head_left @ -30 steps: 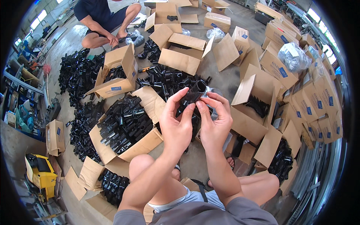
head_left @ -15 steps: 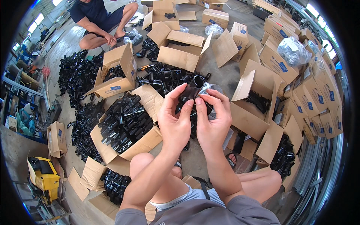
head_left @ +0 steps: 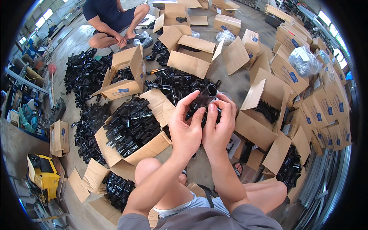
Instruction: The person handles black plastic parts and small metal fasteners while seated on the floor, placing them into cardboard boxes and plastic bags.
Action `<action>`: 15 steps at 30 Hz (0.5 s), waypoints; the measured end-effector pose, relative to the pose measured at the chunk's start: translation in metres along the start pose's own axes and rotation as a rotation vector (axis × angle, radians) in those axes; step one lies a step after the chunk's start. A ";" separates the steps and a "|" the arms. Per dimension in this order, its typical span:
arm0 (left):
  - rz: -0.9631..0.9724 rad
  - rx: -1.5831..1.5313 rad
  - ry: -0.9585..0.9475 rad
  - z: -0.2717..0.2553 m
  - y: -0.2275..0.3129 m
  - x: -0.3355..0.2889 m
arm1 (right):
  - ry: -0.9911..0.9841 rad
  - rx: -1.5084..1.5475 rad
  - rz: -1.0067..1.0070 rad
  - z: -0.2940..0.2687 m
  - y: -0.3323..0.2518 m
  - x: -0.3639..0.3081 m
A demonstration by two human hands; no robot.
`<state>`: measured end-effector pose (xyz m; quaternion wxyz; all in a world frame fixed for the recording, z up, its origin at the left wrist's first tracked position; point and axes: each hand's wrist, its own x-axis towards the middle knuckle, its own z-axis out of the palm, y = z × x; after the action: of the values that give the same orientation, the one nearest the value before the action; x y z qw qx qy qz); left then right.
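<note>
Both my hands are raised in front of me around one glossy black tube fitting (head_left: 207, 94), its round open end pointing up and away. My left hand (head_left: 186, 128) wraps its left side, with the thumb on the near face. From the right, my right hand (head_left: 220, 123) closes around it, thumb beside the other thumb. The lower part of the fitting is hidden by my fingers. Beyond my hands lies a heap of similar black fittings (head_left: 174, 82). To the left of my forearm, an open carton (head_left: 150, 147) is packed with black fittings.
More loose black fittings (head_left: 90, 134) spread along the left. Open cartons stand at the right (head_left: 253, 128) and farther back (head_left: 188, 63). Stacked cartons (head_left: 316, 97) and metal profiles (head_left: 322, 188) line the right side. A person (head_left: 109, 27) sits at the back left.
The fitting has turned in my hands, its open end now farther right. My fingers have shifted around it. Clear plastic seen by my right fingertips is now mostly hidden. The whole view has shifted slightly.
</note>
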<state>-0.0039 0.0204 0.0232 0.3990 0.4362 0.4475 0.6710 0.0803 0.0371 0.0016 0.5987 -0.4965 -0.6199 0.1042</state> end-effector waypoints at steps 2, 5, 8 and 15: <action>-0.007 -0.014 -0.006 -0.001 -0.001 -0.001 | -0.006 -0.005 -0.020 -0.001 0.001 0.000; -0.069 -0.046 -0.016 0.001 0.005 0.000 | 0.039 0.276 0.154 0.000 0.000 -0.007; -0.061 -0.052 -0.013 -0.002 0.005 0.001 | 0.019 0.416 0.257 0.001 -0.004 -0.011; -0.080 -0.035 0.013 0.001 0.004 -0.001 | 0.007 0.134 0.157 -0.003 -0.006 -0.010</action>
<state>-0.0033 0.0182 0.0273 0.4303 0.4065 0.4553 0.6650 0.0775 0.0253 0.0005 0.6226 -0.5028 -0.5685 0.1904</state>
